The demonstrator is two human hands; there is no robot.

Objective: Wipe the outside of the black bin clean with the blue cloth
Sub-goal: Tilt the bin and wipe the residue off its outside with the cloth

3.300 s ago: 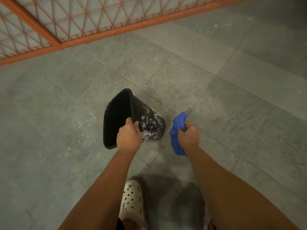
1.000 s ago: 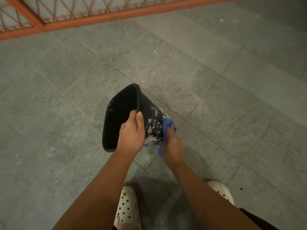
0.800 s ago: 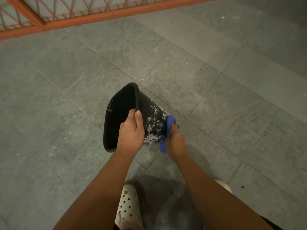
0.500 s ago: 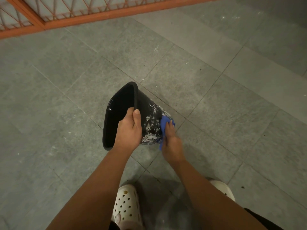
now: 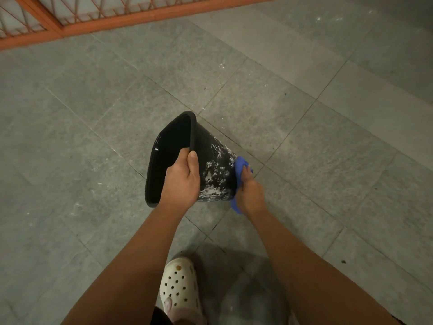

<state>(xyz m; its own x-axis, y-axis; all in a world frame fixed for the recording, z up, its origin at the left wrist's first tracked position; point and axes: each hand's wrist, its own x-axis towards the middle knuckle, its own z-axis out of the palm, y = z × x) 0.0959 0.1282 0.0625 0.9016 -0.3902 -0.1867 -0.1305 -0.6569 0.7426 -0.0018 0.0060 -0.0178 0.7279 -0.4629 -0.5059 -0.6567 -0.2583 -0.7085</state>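
The black bin (image 5: 210,160) is held tilted above the floor, its open mouth facing left toward me and its base pointing right. White splatter stains cover its outer wall. My left hand (image 5: 181,178) grips the bin's rim, thumb on the outside. My right hand (image 5: 248,192) presses the bunched blue cloth (image 5: 240,166) against the bin's base end on the right. Part of the cloth hangs below my palm, and the bin's bottom face is hidden.
Grey stone floor tiles (image 5: 93,102) spread all around. An orange metal railing (image 5: 105,17) with lattice runs along the top left. My white perforated clog (image 5: 179,287) stands directly below the bin.
My right hand brought the blue cloth from off to the right onto the bin's base end and has been rubbing it up and down there. My left hand keeps its grip on the rim.
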